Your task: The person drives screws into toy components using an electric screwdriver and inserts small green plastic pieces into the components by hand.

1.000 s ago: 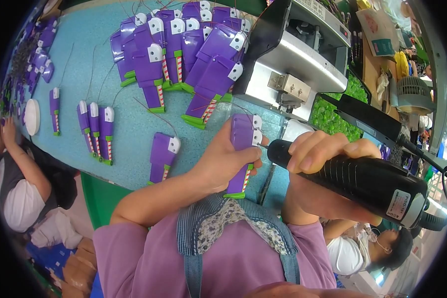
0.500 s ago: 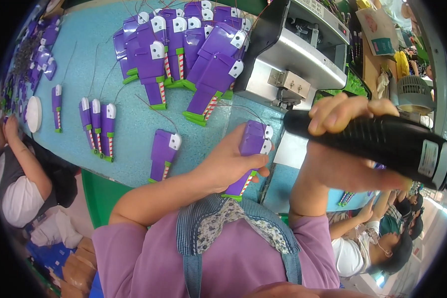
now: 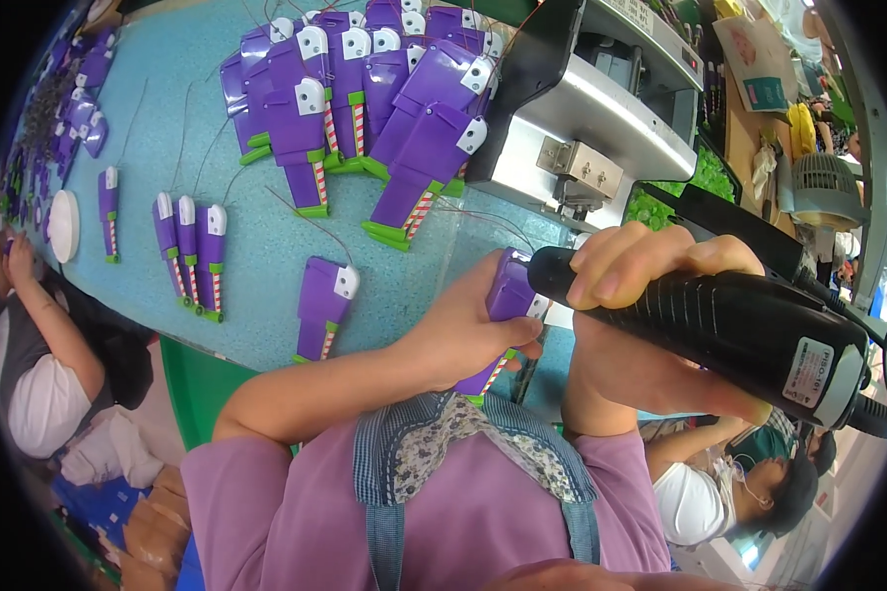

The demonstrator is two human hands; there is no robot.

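Observation:
My left hand [image 3: 463,320] is closed around a purple plastic toy part [image 3: 510,291] with a white upper corner and a green lower end, held near my chest. Wrapped in my right hand [image 3: 631,340] is a black electric screwdriver [image 3: 719,320], its cable trailing off to the right. The tool's nose meets the upper end of the held part, so the bit and the exact contact are hidden. A similar purple part [image 3: 322,300] lies flat left of my left hand. Behind it, several more are piled in a purple heap [image 3: 296,118] with thin wires.
A metal screw feeder [image 3: 601,118] stands at the back right, beside a green tray [image 3: 715,172]. Several narrow purple parts [image 3: 187,246] and a white disc [image 3: 64,227] lie on the blue table [image 3: 256,295]. Co-workers sit at the left and lower right.
The screwdriver has swung left and down, its nose coming onto the purple part. The left hand stays nearly in place, still gripping that part.

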